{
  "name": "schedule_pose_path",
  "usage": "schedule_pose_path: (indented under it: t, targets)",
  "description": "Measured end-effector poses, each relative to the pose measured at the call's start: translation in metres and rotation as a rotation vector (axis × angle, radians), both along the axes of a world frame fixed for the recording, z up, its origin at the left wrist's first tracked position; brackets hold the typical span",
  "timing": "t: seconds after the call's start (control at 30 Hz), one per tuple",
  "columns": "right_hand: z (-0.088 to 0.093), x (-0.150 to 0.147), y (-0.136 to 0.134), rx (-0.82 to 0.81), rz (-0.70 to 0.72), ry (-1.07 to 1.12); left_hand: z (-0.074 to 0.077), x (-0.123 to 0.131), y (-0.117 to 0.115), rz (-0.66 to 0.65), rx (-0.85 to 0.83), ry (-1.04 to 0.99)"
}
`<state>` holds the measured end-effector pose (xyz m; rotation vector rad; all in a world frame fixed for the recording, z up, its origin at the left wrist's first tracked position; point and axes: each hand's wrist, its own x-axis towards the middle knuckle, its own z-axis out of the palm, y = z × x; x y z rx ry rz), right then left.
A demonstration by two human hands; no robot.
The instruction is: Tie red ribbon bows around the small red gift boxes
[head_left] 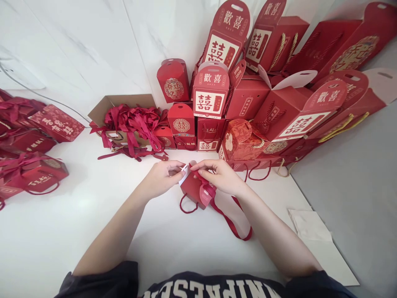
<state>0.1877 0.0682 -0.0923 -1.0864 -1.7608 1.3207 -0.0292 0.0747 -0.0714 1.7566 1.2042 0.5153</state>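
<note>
Pinching a white piece at the small red box, the left hand probably steadies it on the tabletop, so the right hand can grip the ribbon. The box's long axis seems to slant from far left to near right, its cord handle lying nearside.

The right hand hid part of the dark-red gift box and of its red ribbon; the left hand covered one end of a white slip, too small to identify further. Heaped ribbons concealed the cardboard box's floor. The picture's left edge cut off stacked gift boxes, its bottom edge the T-shirt.
</note>
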Motion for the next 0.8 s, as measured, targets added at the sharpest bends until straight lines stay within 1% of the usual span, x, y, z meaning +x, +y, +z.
schedule_pose_path:
  t: [0.13,0.23,0.43,0.63,0.73,0.8]
  targets:
    - [-0.0009,-0.0005,-0.0007,-0.048,0.062,0.055,-0.0001,0.0005,-0.0001,-0.007,0.026,0.018]
    - [-0.002,-0.001,-0.0008,-0.051,0.069,0.063,0.0008,0.0006,-0.001,-0.014,0.046,0.038]
    - [-0.0036,-0.0008,0.0002,0.029,0.07,0.024,0.0046,0.0015,-0.0032,-0.032,0.075,0.084]
    - [-0.0056,-0.0038,0.0005,0.116,0.073,0.023,0.0063,0.001,-0.0046,-0.032,0.061,0.079]
    - [-0.0061,-0.0053,0.0003,0.134,0.079,0.035,0.0065,0.0002,-0.0052,-0.049,0.054,0.067]
    - [-0.0062,-0.0056,0.0002,0.133,0.072,0.024,0.0055,0.0009,-0.0054,-0.023,0.044,0.047]
